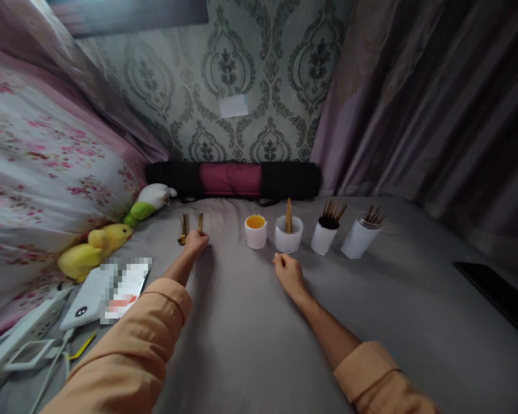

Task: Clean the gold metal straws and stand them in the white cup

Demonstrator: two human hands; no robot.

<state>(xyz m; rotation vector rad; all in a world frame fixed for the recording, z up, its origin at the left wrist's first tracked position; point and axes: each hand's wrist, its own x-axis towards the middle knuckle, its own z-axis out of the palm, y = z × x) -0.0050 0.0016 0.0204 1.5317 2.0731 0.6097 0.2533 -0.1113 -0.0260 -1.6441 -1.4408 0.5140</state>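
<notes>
On the grey sheet (250, 345), the right hand (290, 275) has its fingers curled together, just in front of a wide white cup (287, 243) holding upright sticks (289, 214). Farther left, the left hand's (196, 244) fingers are drawn together at the near end of a small gold bunch (200, 221); whether they clamp it, I cannot tell. A second gold bunch (184, 227) lies beside it. Behind everything lies a black-and-maroon roll (231, 179).
</notes>
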